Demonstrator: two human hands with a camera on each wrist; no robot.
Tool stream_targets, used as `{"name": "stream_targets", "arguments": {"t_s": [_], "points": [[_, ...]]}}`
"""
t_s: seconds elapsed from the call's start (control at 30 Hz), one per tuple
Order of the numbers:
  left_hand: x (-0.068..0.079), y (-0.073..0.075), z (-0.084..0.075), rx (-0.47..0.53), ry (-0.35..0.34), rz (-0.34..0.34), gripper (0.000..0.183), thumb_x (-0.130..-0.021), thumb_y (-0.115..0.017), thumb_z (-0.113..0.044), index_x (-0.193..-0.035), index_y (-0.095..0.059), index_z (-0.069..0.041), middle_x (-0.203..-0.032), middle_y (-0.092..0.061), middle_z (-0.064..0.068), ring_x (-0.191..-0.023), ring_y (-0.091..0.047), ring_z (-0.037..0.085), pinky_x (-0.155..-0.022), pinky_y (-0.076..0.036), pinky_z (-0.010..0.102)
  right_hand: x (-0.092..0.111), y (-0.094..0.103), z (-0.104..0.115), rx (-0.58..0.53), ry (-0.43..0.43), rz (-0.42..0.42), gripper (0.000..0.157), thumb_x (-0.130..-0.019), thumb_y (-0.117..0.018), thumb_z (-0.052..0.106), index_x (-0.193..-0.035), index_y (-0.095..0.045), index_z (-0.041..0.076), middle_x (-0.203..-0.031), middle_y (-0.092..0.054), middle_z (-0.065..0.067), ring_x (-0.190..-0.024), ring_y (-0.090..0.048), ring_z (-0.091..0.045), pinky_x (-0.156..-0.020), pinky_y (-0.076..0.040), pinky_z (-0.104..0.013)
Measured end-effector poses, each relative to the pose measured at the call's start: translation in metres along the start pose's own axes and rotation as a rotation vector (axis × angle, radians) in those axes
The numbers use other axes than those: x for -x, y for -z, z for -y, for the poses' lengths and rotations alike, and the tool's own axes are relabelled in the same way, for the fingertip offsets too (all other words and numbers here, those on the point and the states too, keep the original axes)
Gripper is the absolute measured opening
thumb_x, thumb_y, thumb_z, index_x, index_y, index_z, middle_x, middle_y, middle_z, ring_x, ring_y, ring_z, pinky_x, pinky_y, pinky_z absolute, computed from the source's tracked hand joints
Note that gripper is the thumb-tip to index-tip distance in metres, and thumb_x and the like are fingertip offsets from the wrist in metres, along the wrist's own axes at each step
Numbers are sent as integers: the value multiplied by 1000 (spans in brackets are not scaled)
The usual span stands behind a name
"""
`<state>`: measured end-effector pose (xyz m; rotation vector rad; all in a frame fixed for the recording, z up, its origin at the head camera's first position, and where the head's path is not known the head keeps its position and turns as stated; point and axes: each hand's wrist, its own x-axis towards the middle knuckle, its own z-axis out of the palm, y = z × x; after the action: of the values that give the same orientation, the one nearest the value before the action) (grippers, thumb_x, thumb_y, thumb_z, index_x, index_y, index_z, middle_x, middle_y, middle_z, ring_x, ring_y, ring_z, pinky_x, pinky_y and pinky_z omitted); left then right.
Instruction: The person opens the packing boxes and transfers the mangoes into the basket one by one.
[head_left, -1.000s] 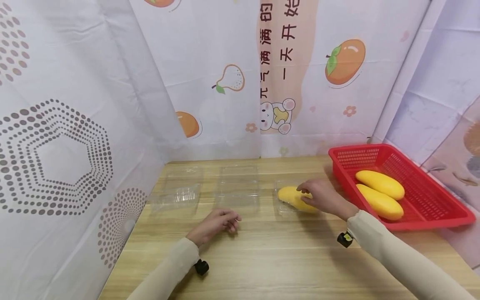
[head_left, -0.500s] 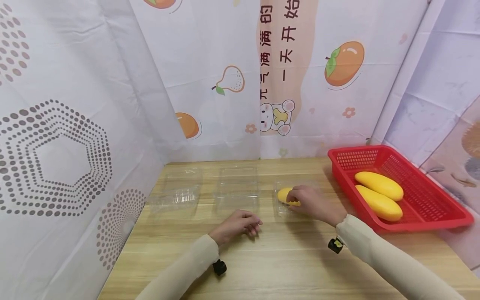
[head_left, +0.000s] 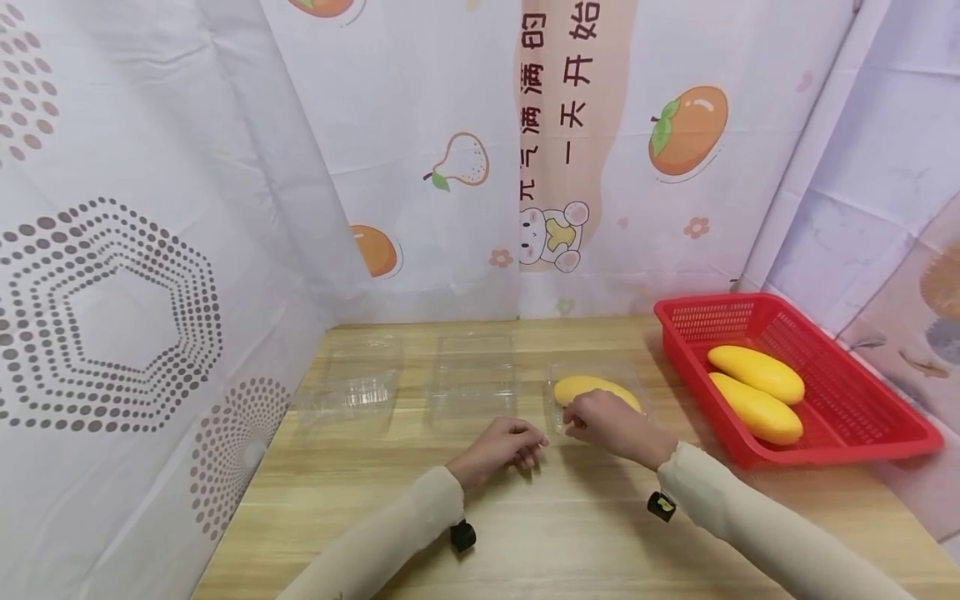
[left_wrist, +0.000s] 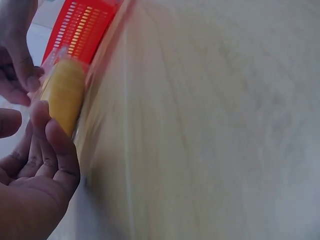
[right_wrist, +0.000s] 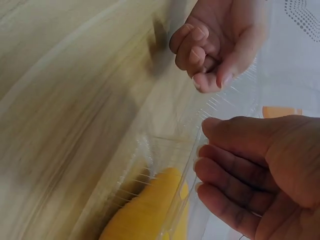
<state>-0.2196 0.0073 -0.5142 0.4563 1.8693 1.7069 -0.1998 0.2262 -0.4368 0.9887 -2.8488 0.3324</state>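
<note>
A yellow mango (head_left: 581,386) lies inside a clear plastic container (head_left: 553,417) on the table's right half. My right hand (head_left: 611,427) hovers at the container's near side, partly covering it, with nothing in its grasp. In the right wrist view its bent fingertips (right_wrist: 202,167) are right at the container's rim, with the thumb held apart from them. My left hand (head_left: 504,450) is to the left of the container's near corner, fingers loosely curled around nothing. The left wrist view has the mango (left_wrist: 65,97) just beyond the left fingertips.
Two more clear plastic containers (head_left: 474,379) stand to the left on the wooden table (head_left: 525,533). At the right, a red perforated basket (head_left: 862,425) holds two mangoes (head_left: 757,408). Printed curtains (head_left: 420,100) close off the back and sides.
My right hand has let go of the mango in the container and drawn back to its near side. My left hand has moved rightward, closer to that container.
</note>
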Motion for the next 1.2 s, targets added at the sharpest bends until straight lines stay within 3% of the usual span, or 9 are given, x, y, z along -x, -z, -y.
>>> {"name": "stream_targets", "arguments": {"t_s": [0.23, 0.43, 0.6, 0.87, 1.2], "points": [[-10, -9, 4, 62, -8, -44, 28, -93, -61, -20, -101, -67, 6, -88, -68, 17, -62, -58, 12, -56, -50, 23, 1, -5, 3, 39, -4, -83, 22, -78, -75, 9, -65, -61, 20, -59, -44, 13, -55, -37, -3, -52, -36, -21], [-16, -14, 4, 100, -19, -75, 28, -92, -63, -21, -100, -68, 5, -89, -67, 20, -62, -58, 12, -57, -50, 23, 2, -6, 6, 34, -10, -83, 12, -77, -79, 10, -84, -69, 12, -75, -65, 5, -61, -53, -5, -56, -47, -23], [-19, -15, 5, 126, -31, -70, 25, -93, -61, -17, -102, -68, 5, -90, -67, 22, -62, -59, 12, -57, -50, 23, 2, -11, 7, 57, -18, -80, 11, -78, -76, 9, -87, -70, 12, -79, -68, 3, -63, -58, -7, -58, -50, -26], [-27, -18, 9, 168, -25, -74, 19, -93, -61, -18, -97, -71, -2, -85, -69, 13, -63, -59, 12, -56, -50, 24, -1, -18, 9, 121, -3, -134, 6, -81, -73, 12, -79, -69, 15, -72, -64, 9, -57, -51, -3, -53, -47, -24], [-34, -21, 10, 227, -11, -66, 16, -94, -58, -11, -97, -68, 2, -82, -67, 7, -64, -58, 12, -59, -50, 23, 2, -28, 5, 179, 58, -230, 14, -78, -72, 8, -74, -60, 14, -66, -52, 11, -55, -46, -5, -50, -43, -24]]}}
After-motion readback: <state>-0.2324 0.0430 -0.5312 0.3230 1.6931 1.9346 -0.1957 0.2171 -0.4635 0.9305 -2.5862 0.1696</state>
